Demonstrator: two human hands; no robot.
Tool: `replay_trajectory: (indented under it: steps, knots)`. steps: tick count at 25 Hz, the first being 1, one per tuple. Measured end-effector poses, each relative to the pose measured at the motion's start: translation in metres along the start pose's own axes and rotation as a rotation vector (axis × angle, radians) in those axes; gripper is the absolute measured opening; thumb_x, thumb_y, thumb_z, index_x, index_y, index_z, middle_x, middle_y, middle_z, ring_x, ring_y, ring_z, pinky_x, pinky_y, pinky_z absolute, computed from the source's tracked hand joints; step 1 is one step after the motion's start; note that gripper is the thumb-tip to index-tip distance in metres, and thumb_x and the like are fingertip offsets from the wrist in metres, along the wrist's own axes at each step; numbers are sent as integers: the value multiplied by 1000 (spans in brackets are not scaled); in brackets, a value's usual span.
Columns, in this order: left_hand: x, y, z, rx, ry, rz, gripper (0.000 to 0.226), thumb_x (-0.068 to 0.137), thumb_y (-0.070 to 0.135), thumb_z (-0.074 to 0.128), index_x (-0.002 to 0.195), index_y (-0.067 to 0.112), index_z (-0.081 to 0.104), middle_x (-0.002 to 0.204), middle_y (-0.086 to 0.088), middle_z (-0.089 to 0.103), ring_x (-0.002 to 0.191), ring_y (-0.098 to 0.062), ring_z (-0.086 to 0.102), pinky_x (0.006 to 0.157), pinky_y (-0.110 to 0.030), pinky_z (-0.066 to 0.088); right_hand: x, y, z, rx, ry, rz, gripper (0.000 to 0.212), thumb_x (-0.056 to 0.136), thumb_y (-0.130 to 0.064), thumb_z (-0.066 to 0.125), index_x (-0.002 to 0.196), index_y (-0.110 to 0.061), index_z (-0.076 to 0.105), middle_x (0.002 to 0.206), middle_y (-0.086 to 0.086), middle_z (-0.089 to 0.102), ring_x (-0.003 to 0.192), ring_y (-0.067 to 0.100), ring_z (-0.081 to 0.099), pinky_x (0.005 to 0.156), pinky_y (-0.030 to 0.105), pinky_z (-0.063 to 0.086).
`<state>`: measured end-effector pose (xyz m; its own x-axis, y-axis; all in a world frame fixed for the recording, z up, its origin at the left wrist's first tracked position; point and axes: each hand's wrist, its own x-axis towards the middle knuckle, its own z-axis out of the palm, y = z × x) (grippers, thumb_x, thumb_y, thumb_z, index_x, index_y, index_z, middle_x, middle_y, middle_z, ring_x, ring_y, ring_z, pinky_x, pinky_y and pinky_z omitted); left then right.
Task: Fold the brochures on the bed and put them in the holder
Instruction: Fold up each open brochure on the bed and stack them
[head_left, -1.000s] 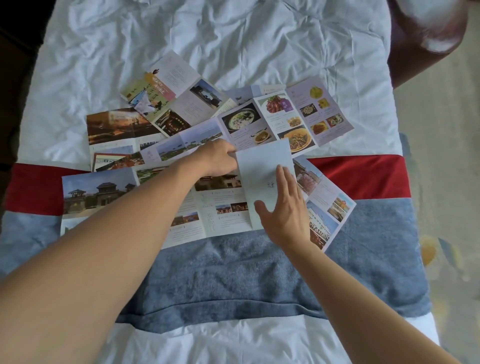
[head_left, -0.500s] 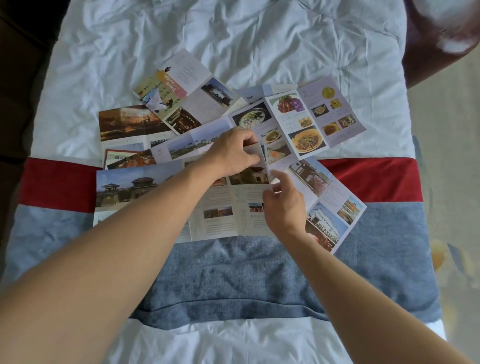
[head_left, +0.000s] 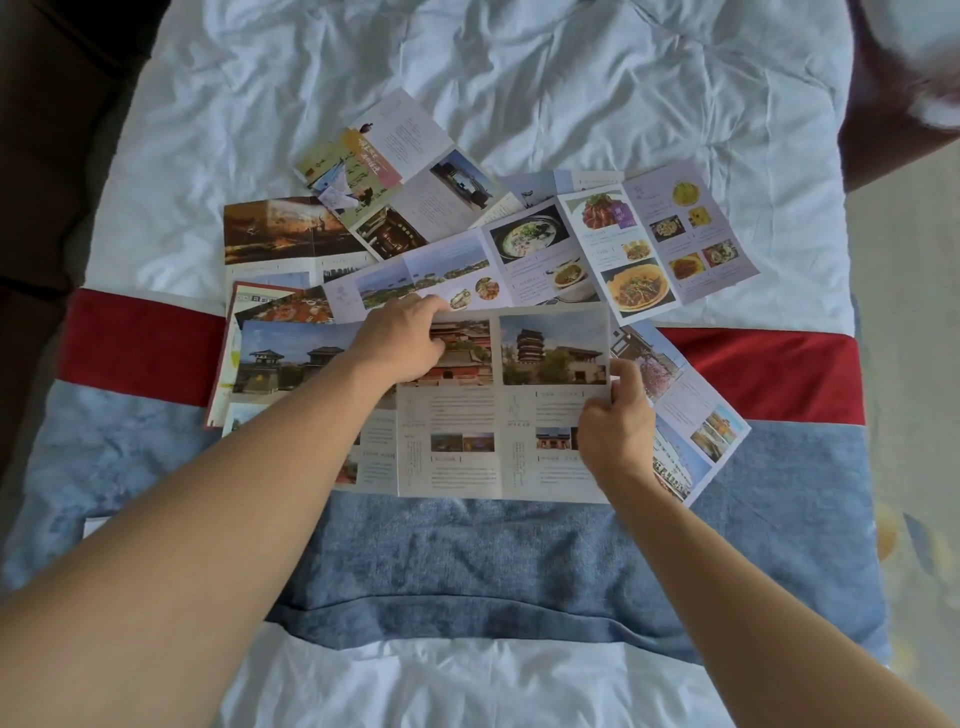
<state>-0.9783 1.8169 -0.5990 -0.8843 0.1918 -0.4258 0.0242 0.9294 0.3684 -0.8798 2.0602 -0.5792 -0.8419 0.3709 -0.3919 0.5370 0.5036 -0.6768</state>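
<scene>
Hands (head_left: 402, 338) (head_left: 615, 434) pinching brochure (head_left: 498, 415) edges.

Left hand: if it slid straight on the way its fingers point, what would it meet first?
The left hand points up and right across the temple brochure. Past its top edge, likely the food brochure next, though overlap makes depth unclear.

Head view, single wide-angle camera: worn above the near end of the bed (head_left: 519, 93), looking forward and steeply down along it. Close range; both forearms enter from the lower edge. No second view shares the scene.
</scene>
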Motion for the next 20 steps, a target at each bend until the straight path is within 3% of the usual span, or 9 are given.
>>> replay_trajectory:
  steps: [3,7,10,12,14,17,20]
  knots:
    - [-2,-1,5,-49,-7,-26,7,90,19,59,95,23,56,99,-6,63,91,-29,59,71,-36,43,2,7,-4,-24,11,32,40,82,0,41,99,-35,47,87,-13,64,77,16,65,51,39,58]
    - [-3,10,3,-119,4,-32,11,90,24,64,86,28,54,84,1,61,78,-25,59,58,-30,37,0,11,-2,-99,49,15,34,86,-5,46,107,-31,48,84,-16,60,73,12,64,52,36,58]
    - [-2,24,-4,-139,23,-32,10,87,27,69,91,28,60,93,1,67,79,-22,61,56,-28,40,-5,2,6,-149,12,-43,29,88,-7,48,110,-26,50,92,-13,62,75,16,65,52,36,58]
    - [-1,38,-9,-182,21,0,16,87,29,68,102,27,63,107,0,70,92,-24,64,72,-35,52,-9,-7,14,-153,-27,-99,31,88,-7,47,112,-27,49,98,-12,62,77,14,63,51,30,53]
    - [-1,51,-13,-219,-2,23,29,87,35,66,114,28,61,120,0,68,105,-25,63,85,-38,51,-14,-15,22,-137,-74,-152,34,87,-7,48,115,-27,49,103,-12,63,79,12,63,53,26,48]
    - [0,62,-16,-282,-51,19,38,88,37,60,125,31,54,126,0,63,111,-24,59,78,-32,41,-21,-22,33,-83,-131,-182,25,95,-28,52,119,-28,49,110,-6,69,90,18,68,67,36,56]
    - [0,65,-17,-447,-100,10,37,90,32,58,127,31,52,111,9,67,105,-15,59,68,-19,36,-25,-26,42,-104,-167,-175,54,88,-57,62,131,-29,44,119,-6,67,99,17,67,74,37,55]
